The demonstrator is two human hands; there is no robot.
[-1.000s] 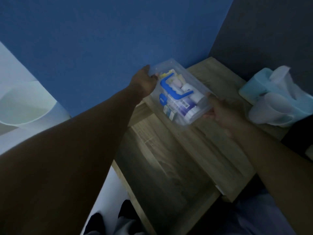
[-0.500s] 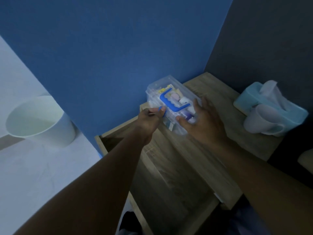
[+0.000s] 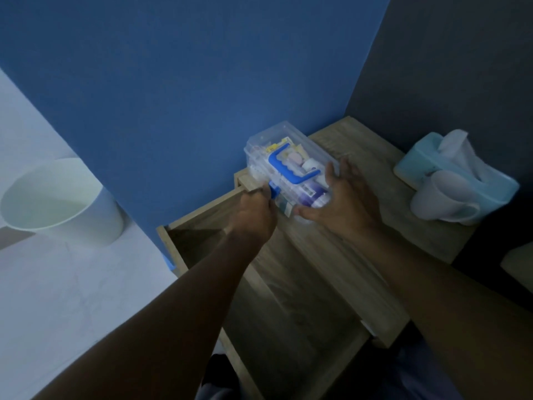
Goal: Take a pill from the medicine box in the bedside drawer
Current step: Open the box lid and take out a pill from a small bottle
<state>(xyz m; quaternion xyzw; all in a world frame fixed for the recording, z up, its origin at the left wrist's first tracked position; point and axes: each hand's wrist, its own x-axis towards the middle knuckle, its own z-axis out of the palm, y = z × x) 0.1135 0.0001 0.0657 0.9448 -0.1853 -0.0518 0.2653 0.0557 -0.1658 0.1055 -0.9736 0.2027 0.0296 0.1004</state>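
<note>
The clear plastic medicine box point(image 3: 271, 145), with a blue handle on its lid and bottles and packets inside, rests on the wooden bedside table point(image 3: 372, 215) against the blue wall. My left hand point(image 3: 255, 215) pinches the blue latch on the box's near side. My right hand point(image 3: 340, 200) lies with spread fingers against the box's right end, steadying it. The lid is down. The bedside drawer point(image 3: 291, 307) stands pulled out below the tabletop, under my forearms. No pill can be told apart.
A white mug point(image 3: 441, 200) lies against a light blue tissue box point(image 3: 458, 168) at the table's right. A white waste bin point(image 3: 57, 200) stands on the pale floor to the left. A dark wall closes the right side.
Both hands carried the box and set it on the tabletop. My left hand moved from the box's far end to its blue latch; my right hand shifted onto the right end.
</note>
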